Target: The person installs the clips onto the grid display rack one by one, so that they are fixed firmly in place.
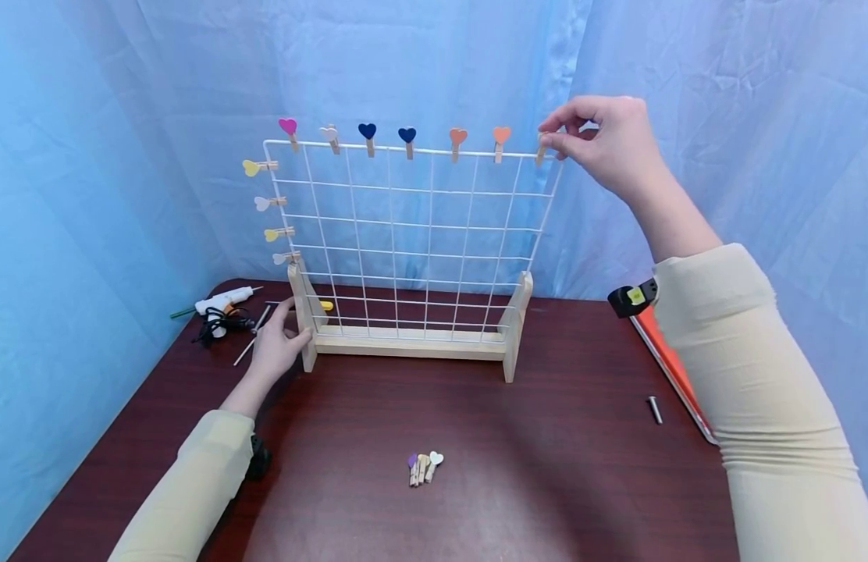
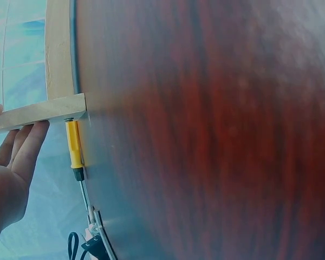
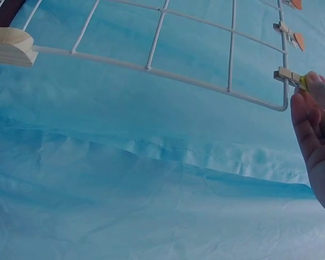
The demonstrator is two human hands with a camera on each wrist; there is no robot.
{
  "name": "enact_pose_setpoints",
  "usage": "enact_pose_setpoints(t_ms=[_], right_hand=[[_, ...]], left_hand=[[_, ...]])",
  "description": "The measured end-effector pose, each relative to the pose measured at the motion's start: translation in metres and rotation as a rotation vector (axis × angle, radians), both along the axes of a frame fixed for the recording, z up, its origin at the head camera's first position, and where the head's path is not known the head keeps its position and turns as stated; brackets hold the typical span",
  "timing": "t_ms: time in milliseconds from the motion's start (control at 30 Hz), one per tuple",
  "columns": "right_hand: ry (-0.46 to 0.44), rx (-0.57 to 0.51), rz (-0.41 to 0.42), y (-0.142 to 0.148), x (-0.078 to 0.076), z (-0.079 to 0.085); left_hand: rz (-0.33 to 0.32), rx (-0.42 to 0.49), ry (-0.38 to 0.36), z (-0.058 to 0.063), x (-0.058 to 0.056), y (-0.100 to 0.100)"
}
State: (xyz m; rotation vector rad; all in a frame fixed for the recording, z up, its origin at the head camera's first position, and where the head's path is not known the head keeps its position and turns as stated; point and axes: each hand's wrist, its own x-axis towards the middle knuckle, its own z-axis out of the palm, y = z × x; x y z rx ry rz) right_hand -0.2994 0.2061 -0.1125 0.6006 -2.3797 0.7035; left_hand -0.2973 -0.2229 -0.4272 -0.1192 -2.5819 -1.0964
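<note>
A white wire grid (image 1: 411, 189) stands upright in a wooden stand (image 1: 413, 348). Small heart clothespins line its top bar and left side, among them an orange one (image 1: 501, 136) and a navy one (image 1: 367, 133). At the grid's top right corner my right hand (image 1: 610, 144) pinches a clothespin (image 1: 540, 148) by its head. In the right wrist view that clothespin (image 3: 285, 75) sits on the wire, and a bit of yellow shows under the thumb. My left hand (image 1: 275, 343) grips the stand's left leg (image 2: 38, 115), thumb on one side, fingers on the other.
Several loose heart clothespins (image 1: 423, 468) lie at the table's front middle. A white glue gun (image 1: 225, 300) with a black cord is at the back left, near a yellow-handled screwdriver (image 2: 73, 143). A bolt (image 1: 655, 410) and an orange-red flat item (image 1: 669, 359) lie at right.
</note>
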Motion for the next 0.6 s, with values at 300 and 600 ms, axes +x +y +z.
enact_pose_setpoints(t_ms=[300, 600], right_hand=[[-0.015, -0.172, 0.173, -0.016, 0.045, -0.002], [-0.027, -0.098, 0.399, -0.042, 0.06, -0.071]], left_hand=[[-0.001, 0.005, -0.013, -0.001, 0.001, 0.0], [-0.001, 0.015, -0.023, 0.0, 0.001, 0.0]])
